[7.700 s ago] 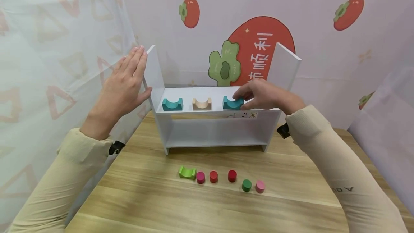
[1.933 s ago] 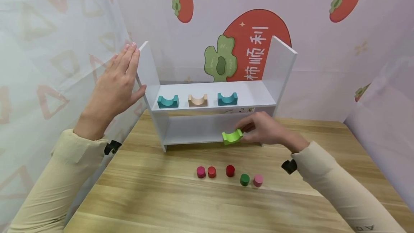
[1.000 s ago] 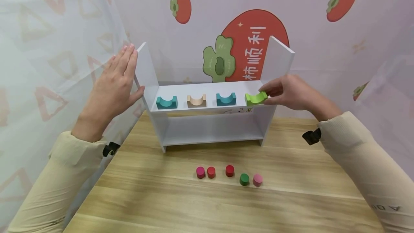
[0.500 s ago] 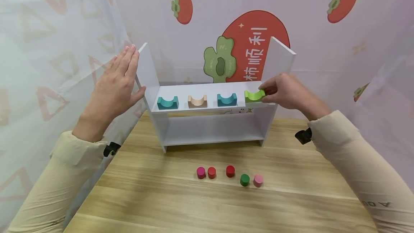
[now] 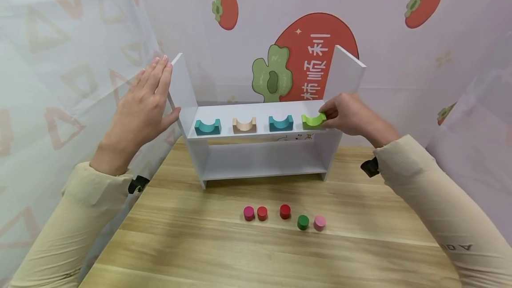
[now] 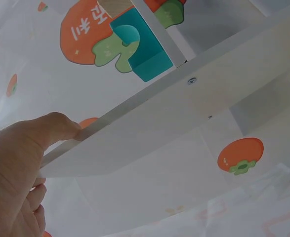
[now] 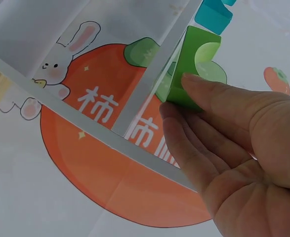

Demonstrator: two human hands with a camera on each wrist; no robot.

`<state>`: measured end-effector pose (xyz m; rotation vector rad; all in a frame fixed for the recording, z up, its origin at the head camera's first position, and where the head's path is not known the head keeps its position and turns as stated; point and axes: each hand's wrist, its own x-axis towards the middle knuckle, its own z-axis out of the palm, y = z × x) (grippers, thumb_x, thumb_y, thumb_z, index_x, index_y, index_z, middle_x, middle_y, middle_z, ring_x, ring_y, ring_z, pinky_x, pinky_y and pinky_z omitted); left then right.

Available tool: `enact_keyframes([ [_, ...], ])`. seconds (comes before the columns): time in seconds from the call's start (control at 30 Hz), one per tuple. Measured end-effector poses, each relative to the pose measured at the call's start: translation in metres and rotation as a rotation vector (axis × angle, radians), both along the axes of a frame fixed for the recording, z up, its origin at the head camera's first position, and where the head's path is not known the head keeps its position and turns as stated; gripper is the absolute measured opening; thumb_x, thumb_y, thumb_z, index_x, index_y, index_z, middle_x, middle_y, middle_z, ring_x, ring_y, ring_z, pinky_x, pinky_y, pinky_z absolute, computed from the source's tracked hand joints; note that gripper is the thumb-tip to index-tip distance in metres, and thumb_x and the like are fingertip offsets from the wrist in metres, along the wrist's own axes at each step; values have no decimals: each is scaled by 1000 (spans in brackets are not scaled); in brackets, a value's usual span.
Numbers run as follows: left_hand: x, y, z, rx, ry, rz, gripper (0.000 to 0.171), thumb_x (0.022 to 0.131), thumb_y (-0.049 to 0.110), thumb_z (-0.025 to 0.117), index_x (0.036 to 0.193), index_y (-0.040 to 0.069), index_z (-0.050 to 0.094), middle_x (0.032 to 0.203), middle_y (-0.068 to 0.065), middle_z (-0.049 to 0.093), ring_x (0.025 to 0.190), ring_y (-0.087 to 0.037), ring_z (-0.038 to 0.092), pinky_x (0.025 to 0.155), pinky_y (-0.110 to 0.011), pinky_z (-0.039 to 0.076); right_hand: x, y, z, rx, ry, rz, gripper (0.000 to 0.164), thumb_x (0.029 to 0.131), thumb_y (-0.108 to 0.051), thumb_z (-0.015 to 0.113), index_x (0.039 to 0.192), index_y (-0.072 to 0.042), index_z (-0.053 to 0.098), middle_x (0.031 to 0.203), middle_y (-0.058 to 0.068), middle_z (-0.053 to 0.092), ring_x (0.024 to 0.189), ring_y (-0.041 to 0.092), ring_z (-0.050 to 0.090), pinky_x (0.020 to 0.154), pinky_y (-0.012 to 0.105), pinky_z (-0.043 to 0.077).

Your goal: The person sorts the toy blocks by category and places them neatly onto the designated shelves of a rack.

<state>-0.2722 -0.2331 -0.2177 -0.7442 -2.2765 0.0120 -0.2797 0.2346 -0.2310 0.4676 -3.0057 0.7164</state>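
Observation:
In the head view my right hand [image 5: 346, 114] pinches the right end of a light green block [image 5: 313, 121] with a scooped top, over the right part of the white shelf's upper board [image 5: 256, 109]. In the right wrist view, thumb and fingertips grip the green block [image 7: 191, 66] right at the board. Further left on that board stand a teal block [image 5: 281, 123], a beige block [image 5: 244, 125] and another teal block [image 5: 207, 127], all with scooped tops. My left hand [image 5: 140, 108] rests with straight fingers against the shelf's left side panel [image 5: 184, 88], its thumb at the front edge.
Several small round pieces lie on the wooden table [image 5: 240, 257] before the shelf: magenta [image 5: 249, 213], red [image 5: 262, 213], dark red [image 5: 285, 211], green [image 5: 303, 222] and pink [image 5: 319, 223]. The right side panel [image 5: 344, 72] rises beside my right hand. A printed cloth hangs behind.
The green block has gone from the table up to the upper board's right end in my right hand, then settled slightly lower and left. Earlier that hand was at the right teal block. The left hand stays.

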Motion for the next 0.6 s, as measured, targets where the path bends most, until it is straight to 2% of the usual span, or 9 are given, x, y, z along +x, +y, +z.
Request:
enact_keyframes([
  [0.43, -1, 0, -1, 1, -6, 1, 97, 88, 12, 78, 165, -6, 22, 173, -25, 27, 163, -40, 24, 130, -59, 26, -2, -4, -2, 74, -2, -2, 39, 92, -1, 78, 129, 8, 71, 124, 29, 73, 101, 38, 73, 95, 59, 61],
  [0.6, -1, 0, -1, 1, -4, 1, 97, 88, 12, 79, 164, -6, 22, 173, -25, 27, 163, -41, 24, 130, -60, 27, 1, -5, 1, 89, 7, -9, 44, 93, 0, 75, 135, 10, 66, 131, 32, 69, 111, 45, 71, 100, 61, 58],
])
